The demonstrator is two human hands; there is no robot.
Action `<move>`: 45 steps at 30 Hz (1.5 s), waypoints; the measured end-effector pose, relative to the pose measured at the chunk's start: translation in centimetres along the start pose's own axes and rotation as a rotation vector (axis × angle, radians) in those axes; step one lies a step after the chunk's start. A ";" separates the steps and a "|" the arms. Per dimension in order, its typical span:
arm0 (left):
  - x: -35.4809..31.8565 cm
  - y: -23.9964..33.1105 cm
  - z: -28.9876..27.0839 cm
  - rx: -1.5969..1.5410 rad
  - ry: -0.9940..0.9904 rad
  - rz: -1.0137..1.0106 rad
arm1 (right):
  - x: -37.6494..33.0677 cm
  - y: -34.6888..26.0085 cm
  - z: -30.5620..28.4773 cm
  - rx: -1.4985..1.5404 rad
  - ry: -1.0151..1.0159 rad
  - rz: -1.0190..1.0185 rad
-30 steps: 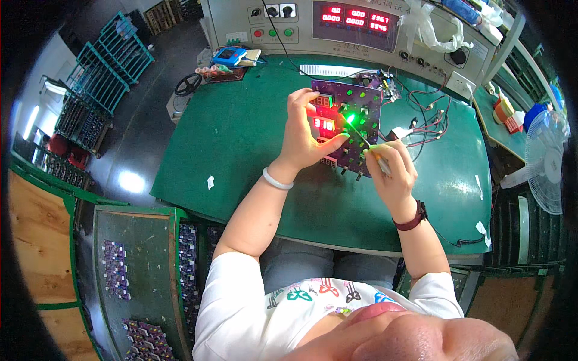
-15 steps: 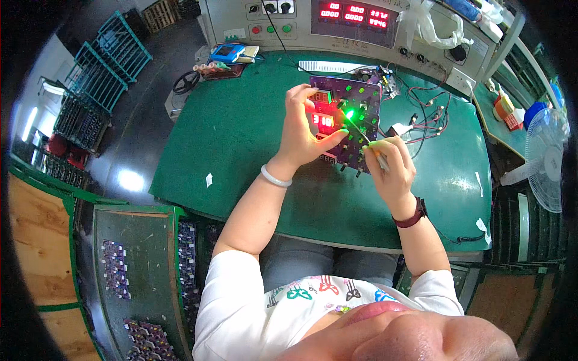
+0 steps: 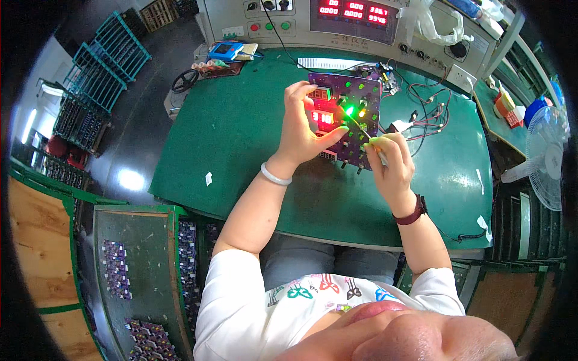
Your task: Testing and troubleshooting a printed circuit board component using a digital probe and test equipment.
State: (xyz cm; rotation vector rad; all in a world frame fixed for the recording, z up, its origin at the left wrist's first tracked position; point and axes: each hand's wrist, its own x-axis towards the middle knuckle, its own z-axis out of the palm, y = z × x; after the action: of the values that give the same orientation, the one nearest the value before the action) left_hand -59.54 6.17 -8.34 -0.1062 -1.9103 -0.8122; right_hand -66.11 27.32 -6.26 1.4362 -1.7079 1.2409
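A purple circuit board (image 3: 356, 88) is held over the green table, its long side pointing away from me. My left hand (image 3: 299, 129) grips it by the left edge, fingers at the far corner and thumb across its face. Red digit displays (image 3: 323, 118) run along that edge, and one is lit. A green light (image 3: 350, 111) and a yellow light (image 3: 362, 113) glow on the board among small knobs. In my right hand (image 3: 392, 165), closed at the board's right side, is a thin screwdriver (image 3: 361, 129). Its shaft slants toward the green light; the glare hides its exact tip contact.
Beyond the green table (image 3: 229, 132) stands a test bench (image 3: 355, 41) with lit red readouts. Wires (image 3: 430, 117) tangle to the right. A blue meter (image 3: 226, 51) lies at far left. A white fan (image 3: 546, 159) stands at right, a rack of boards (image 3: 115, 268) at lower left.
A yellow light now shows beside the green one on the board. My hands have barely moved.
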 end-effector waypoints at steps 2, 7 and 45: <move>0.0 0.2 -0.1 0.014 -0.001 0.011 | 0.1 0.0 0.0 0.006 0.004 -0.001; 0.1 0.5 -0.2 0.029 -0.006 0.030 | -0.2 -0.2 -0.2 0.008 -0.008 0.016; 0.1 0.9 0.1 -0.511 -0.334 -0.367 | 0.8 3.7 -2.3 0.427 -0.106 0.183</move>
State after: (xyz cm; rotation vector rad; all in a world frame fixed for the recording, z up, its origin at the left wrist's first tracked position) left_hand -59.33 6.90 -7.88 -0.2165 -2.0144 -1.6075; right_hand -70.20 29.07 -5.68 1.6350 -1.7457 1.7383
